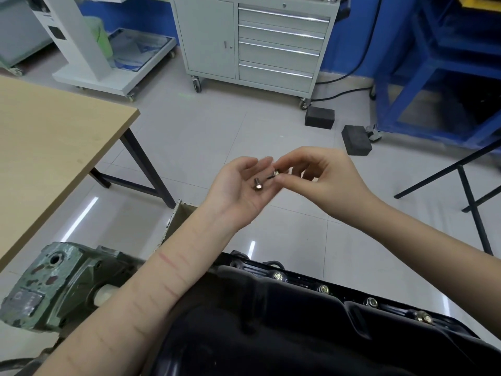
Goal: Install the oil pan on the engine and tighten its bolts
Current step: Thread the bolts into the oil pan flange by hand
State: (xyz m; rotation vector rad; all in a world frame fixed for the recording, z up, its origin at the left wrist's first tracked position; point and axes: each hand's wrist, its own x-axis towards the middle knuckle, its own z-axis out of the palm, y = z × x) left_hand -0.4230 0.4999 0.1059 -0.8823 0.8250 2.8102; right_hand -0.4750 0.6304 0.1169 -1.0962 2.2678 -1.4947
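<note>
Bright overhead light, I saw white glare streaks on the floor tiles (89, 213), edges bowed, hands perhaps slightly motion-blurred

Both bare forearms reach forward from the lower edge of the view and meet in mid-air. The left hand (238, 185) is turned palm up, fingers relaxed and slightly cupped, with a small silver hex-head bolt (257, 184) lying on the palm. The right hand (322, 175) comes in from the right with its back upward, thumb and forefinger pinching a second small silver bolt (273, 175) just above the left fingers, the other fingers loosely curled.
</note>
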